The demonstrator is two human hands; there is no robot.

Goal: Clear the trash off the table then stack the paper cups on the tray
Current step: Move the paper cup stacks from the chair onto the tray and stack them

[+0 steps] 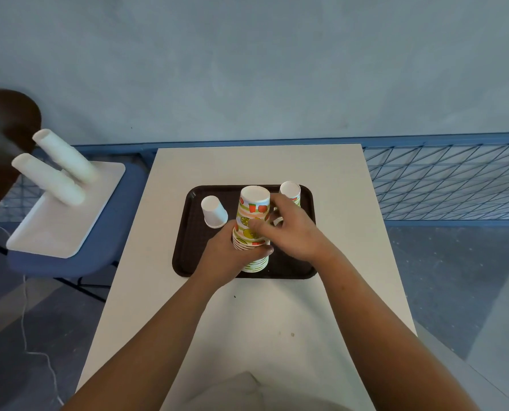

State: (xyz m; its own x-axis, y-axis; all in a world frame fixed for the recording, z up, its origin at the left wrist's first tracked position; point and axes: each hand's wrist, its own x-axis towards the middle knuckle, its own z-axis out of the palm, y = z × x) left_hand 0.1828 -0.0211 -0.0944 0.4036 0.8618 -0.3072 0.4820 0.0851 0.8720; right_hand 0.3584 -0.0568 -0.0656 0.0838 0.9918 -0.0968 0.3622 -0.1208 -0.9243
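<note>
Left hand (232, 256) wraps the base of an inverted fruit-print cup stack (251, 212) on the tray (188, 262), right hand (292, 229) gripping its upper cups; uneven pressure could tip it toward the white cup (214, 211) (just left of the left hand).

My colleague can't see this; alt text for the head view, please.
The left hand and right hand grip a stack of upturned fruit-print cups on a dark tray. A white cup and another printed cup stand beside it.
</note>
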